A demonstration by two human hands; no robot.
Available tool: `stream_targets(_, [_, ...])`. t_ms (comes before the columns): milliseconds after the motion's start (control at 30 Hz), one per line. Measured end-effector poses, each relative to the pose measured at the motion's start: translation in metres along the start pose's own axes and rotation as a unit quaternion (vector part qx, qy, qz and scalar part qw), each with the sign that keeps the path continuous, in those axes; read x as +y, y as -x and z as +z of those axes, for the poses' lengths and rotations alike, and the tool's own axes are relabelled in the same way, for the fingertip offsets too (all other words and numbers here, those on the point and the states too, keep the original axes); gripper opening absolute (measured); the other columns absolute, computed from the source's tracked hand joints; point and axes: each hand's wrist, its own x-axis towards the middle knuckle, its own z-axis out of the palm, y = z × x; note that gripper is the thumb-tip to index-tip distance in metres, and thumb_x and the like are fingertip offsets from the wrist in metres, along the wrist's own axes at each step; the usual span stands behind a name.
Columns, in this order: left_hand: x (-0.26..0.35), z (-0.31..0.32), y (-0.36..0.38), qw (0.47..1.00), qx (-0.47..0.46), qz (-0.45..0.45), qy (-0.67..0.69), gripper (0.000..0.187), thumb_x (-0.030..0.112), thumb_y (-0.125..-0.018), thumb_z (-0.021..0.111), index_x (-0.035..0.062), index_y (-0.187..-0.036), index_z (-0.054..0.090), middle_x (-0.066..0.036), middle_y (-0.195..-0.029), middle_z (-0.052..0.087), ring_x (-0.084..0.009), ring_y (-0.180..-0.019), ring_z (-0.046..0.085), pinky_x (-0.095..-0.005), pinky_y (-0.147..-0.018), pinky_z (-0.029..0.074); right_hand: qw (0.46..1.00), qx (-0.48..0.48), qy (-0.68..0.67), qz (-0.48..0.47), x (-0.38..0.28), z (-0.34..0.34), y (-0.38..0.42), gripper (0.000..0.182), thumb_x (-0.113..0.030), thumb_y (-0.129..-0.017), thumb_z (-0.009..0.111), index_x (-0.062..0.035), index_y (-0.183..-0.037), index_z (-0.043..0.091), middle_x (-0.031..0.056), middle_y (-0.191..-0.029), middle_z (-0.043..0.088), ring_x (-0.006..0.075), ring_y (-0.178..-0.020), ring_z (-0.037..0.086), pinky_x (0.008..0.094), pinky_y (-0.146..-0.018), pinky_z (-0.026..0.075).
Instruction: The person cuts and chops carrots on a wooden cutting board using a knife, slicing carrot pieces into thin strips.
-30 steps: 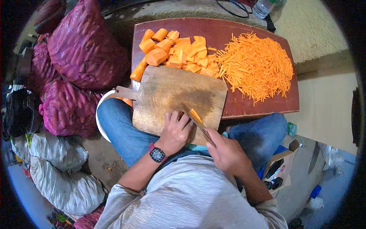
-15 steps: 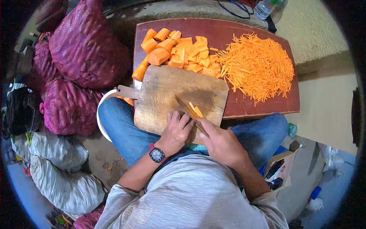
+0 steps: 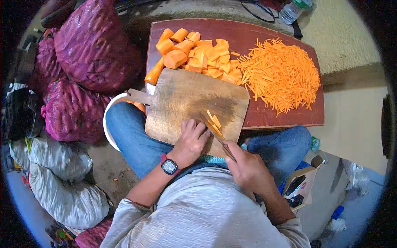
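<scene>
My right hand (image 3: 248, 165) is closed around the handle of a knife (image 3: 215, 131), whose blade points up and left over a wooden cutting board (image 3: 173, 95). Thin carrot sticks (image 3: 214, 118) lie along the right side of the blade. Just left of the blade, my left hand (image 3: 191, 138) presses curled fingers onto the board; whatever is under them is hidden. The board rests across my lap and the near edge of a red-brown table (image 3: 285, 119). Beyond it are carrot chunks and slices (image 3: 206, 56) and a large heap of carrot sticks (image 3: 285, 76).
A white tub (image 3: 108, 124) stands by my left knee. Purple mesh sacks (image 3: 95, 45) and white sacks (image 3: 66, 194) fill the left side. To the right is an open box (image 3: 304, 186). A plastic bottle (image 3: 289, 14) lies beyond the table.
The knife and my right hand have shifted slightly right and down, away from my left fingers. More of the carrot sticks beside the blade shows. My left hand stays nearly in place.
</scene>
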Motion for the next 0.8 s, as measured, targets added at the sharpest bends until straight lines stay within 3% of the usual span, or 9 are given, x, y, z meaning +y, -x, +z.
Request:
stream_targets(67, [-0.001,0.002,0.0,1.0,-0.003,-0.009,0.0,0.042,0.012,-0.082,0.07,-0.0029,-0.122,0.072,-0.015,-0.114,0.059,-0.0373,-0.11,0.054,-0.0523,-0.1,0.043,0.996,0.066,0.007,-0.054,0.017,0.017,-0.011,0.047,-0.016,-0.104,0.062,-0.0053,-0.148,0.05,0.0325,-0.116,0.071,0.0521,-0.106,0.07,0.0573,-0.084,0.057])
stream_targets(200, [-0.002,-0.004,-0.001,0.999,-0.012,-0.011,0.034,0.044,0.011,-0.083,0.069,-0.0028,-0.125,0.071,-0.016,-0.115,0.058,-0.0376,-0.111,0.054,-0.0526,-0.1,0.043,0.995,0.061,0.016,-0.076,0.01,0.011,-0.027,0.048,-0.016,-0.104,0.062,-0.0046,-0.148,0.05,0.0321,-0.116,0.071,0.0522,-0.106,0.069,0.0574,-0.084,0.057])
stream_targets(400, [-0.003,-0.003,0.002,0.999,-0.016,-0.014,0.035,0.046,0.01,-0.085,0.067,-0.003,-0.129,0.07,-0.016,-0.117,0.058,-0.0368,-0.113,0.054,-0.0524,-0.1,0.043,0.999,0.015,0.03,0.004,0.006,0.008,0.001,0.045,-0.014,-0.104,0.062,-0.0022,-0.147,0.052,0.0327,-0.114,0.071,0.0517,-0.105,0.069,0.0565,-0.082,0.057])
stream_targets(600, [-0.003,-0.005,-0.001,1.0,0.025,-0.004,0.015,0.042,0.012,-0.086,0.067,-0.0039,-0.125,0.071,-0.014,-0.113,0.06,-0.0359,-0.112,0.056,-0.0505,-0.101,0.044,0.993,0.068,0.015,-0.099,0.009,0.009,-0.019,0.045,-0.012,-0.104,0.061,-0.0022,-0.147,0.051,0.035,-0.112,0.07,0.0524,-0.105,0.069,0.0563,-0.083,0.057])
stream_targets(667, [-0.003,-0.003,0.001,1.0,0.015,0.009,0.011,0.041,0.012,-0.085,0.067,-0.0045,-0.122,0.072,-0.014,-0.112,0.061,-0.0356,-0.111,0.057,-0.0498,-0.1,0.045,0.995,0.048,0.029,-0.079,0.004,0.006,0.007,0.043,-0.016,-0.104,0.06,-0.0043,-0.144,0.047,0.0312,-0.109,0.071,0.0523,-0.098,0.071,0.0591,-0.078,0.059])
stream_targets(800, [-0.002,-0.002,0.0,1.0,0.002,-0.001,0.027,0.039,0.011,-0.084,0.068,-0.0048,-0.12,0.072,-0.014,-0.111,0.061,-0.035,-0.11,0.057,-0.0498,-0.099,0.045,0.998,0.033,0.022,-0.04,0.006,0.013,-0.016,0.044,-0.017,-0.105,0.058,-0.004,-0.146,0.046,0.0322,-0.116,0.07,0.0524,-0.1,0.071,0.0592,-0.08,0.058])
